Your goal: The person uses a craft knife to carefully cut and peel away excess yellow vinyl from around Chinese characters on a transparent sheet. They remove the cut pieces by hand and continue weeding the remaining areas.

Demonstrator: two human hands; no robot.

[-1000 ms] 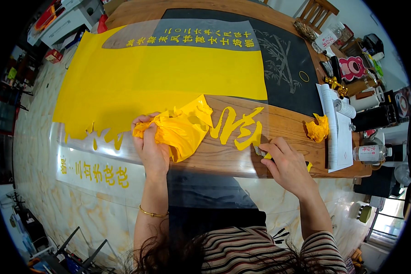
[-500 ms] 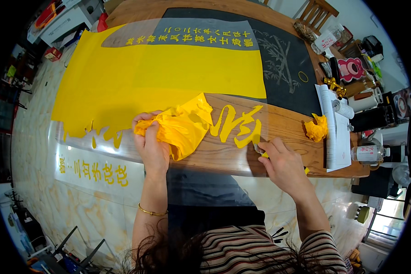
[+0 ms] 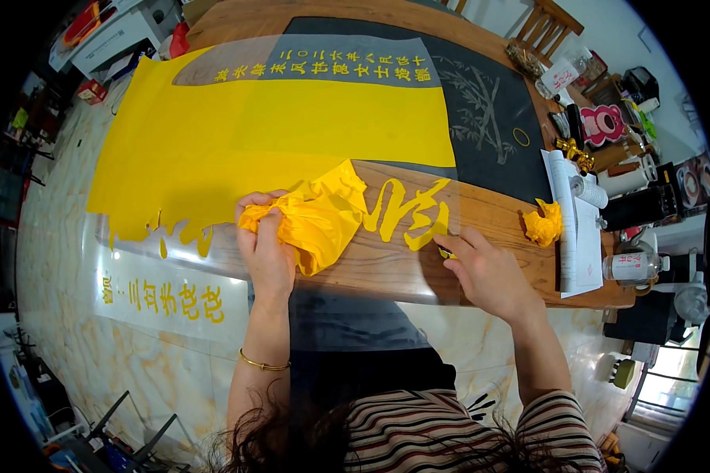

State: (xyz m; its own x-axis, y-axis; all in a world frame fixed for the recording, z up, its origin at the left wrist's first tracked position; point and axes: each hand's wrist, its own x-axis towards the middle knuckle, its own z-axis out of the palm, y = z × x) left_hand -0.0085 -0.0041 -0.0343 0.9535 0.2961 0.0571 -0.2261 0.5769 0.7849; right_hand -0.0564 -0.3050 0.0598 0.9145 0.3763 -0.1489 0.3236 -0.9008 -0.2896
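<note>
My left hand [image 3: 267, 251] is closed round a crumpled bunch of peeled yellow adhesive film [image 3: 327, 225], whose far edge still joins the large yellow sheet [image 3: 292, 122]. My right hand [image 3: 487, 272] pinches a slim yellow tool [image 3: 447, 254]; the fingers hide most of it, so its kind is unclear. Those fingertips are at the near right end of a cut yellow character [image 3: 426, 225], which stays on the clear backing over the wooden table [image 3: 493, 213]. Left of my left hand, ragged yellow pieces [image 3: 185, 236] edge the sheet, and smaller yellow characters [image 3: 201, 303] hang past the table edge.
A crumpled yellow film ball [image 3: 543, 223] lies right of my right hand, beside white papers [image 3: 584, 252]. Further right are a clear plastic bottle [image 3: 635, 266] and a pink bear-shaped item [image 3: 603, 124]. A black mat [image 3: 493, 94] with a bamboo drawing covers the far table.
My right hand has moved slightly away from me and left, its fingertips now nearer the character's end. Less of the yellow tool shows. The left hand keeps the film bunch almost unmoved.
</note>
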